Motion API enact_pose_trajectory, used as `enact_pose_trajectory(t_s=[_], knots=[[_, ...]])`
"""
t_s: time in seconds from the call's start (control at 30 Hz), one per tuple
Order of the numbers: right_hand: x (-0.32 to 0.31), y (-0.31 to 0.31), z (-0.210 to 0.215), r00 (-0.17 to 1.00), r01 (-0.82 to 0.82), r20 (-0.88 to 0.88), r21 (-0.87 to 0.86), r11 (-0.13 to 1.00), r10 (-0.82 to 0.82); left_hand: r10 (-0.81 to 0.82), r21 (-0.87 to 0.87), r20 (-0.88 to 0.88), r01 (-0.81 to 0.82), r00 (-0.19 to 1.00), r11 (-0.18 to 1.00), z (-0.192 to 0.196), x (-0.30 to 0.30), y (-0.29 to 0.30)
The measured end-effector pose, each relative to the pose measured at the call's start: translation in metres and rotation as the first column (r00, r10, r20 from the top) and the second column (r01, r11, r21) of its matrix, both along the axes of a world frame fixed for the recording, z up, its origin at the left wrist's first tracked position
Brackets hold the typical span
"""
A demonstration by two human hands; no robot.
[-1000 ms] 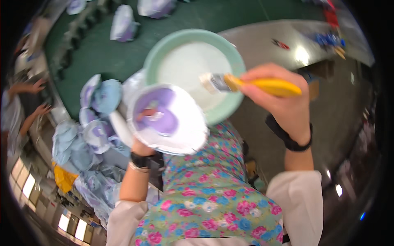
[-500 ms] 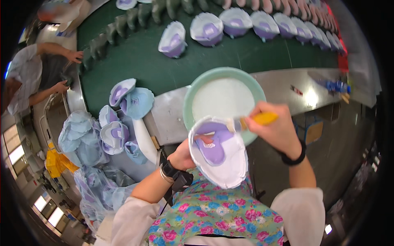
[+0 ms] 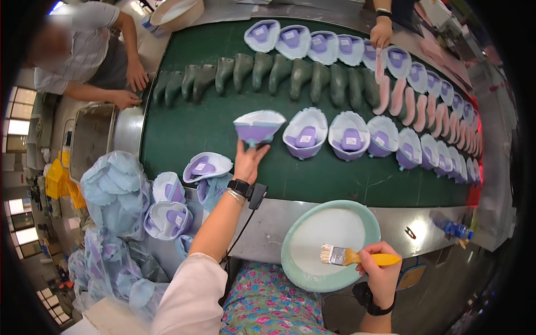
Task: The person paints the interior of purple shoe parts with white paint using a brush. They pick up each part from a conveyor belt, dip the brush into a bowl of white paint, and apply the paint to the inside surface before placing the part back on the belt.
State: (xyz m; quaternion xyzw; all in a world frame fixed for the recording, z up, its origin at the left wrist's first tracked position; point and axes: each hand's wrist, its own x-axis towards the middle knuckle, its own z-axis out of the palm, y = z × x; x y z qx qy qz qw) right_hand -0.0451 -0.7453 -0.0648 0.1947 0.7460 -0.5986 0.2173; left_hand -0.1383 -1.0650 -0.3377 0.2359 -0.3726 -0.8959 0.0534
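Note:
Over the near part of the green belt, my left hand [image 3: 250, 163] grips a purple and pale blue shoe upper [image 3: 260, 129] from its near side. The upper is tipped, its white-coated inside turned mostly away. My right hand [image 3: 381, 272] is closed round the yellow handle of a flat paintbrush [image 3: 349, 256]. Its pale bristles hang over a light green basin [image 3: 373, 229] holding white liquid. Just right of the upper in my left hand, a row of similar shoe uppers [image 3: 306, 134] stands on the belt.
Dark green shoe lasts [image 3: 262, 70] and pink insoles [image 3: 420, 113] line the belt [image 3: 335, 184], with more uppers beyond. Uppers [image 3: 167, 219] and plastic bags [image 3: 114, 192] lie at left. One co-worker's hands [image 3: 131, 89] are at far left; another's hand [image 3: 382, 32] touches an insole.
My left hand has carried the upper from in front of me onto the belt. My right hand has moved the brush off the upper to over the basin. The view has shifted toward the belt.

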Motion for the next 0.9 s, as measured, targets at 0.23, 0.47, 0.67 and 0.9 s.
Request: enact_pose_trajectory(t_s=[0.23,0.47,0.67,0.9], knots=[[-0.005,-0.022,-0.015,0.943,-0.164,-0.246,0.247,0.955,0.225,0.218,-0.911,0.273,0.325,0.937,-0.256,0.043,0.047,-0.113],[-0.011,-0.079,-0.02,0.949,-0.253,-0.167,0.108,0.961,0.269,-0.137,-0.553,0.769,0.758,0.624,0.346,-0.025,0.063,-0.232],[-0.012,-0.127,-0.018,0.693,-0.467,-0.413,0.367,0.805,0.591,0.332,-0.922,0.294,0.175,0.896,0.345,0.062,0.058,-0.132],[0.003,-0.178,-0.012,0.505,-0.463,-0.458,0.572,0.677,0.732,0.031,-0.39,0.112,0.015,0.993,0.921,0.192,0.128,0.019]])
